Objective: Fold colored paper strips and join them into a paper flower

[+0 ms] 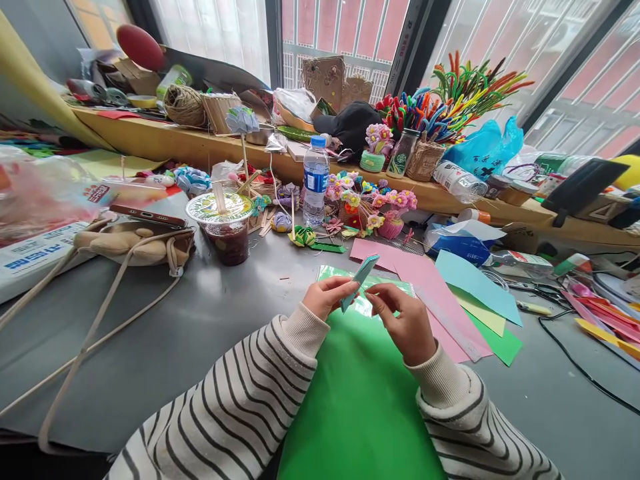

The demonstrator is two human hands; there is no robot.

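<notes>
A small folded piece of teal paper is pinched between the thumb and fingers of my left hand. Just to its right is my right hand, thumb and index finger closed together near the paper's edge; whatever lies between those fingertips is too small to make out. Both hands are above a green sheet, close to a clear plastic sleeve at its far end. Pink paper and light blue paper lie on the right.
A lidded drink cup, a pouch with a phone on it and long straps are on the left. A water bottle stands ahead among crocheted flowers. Scissors and a black cable lie at the right.
</notes>
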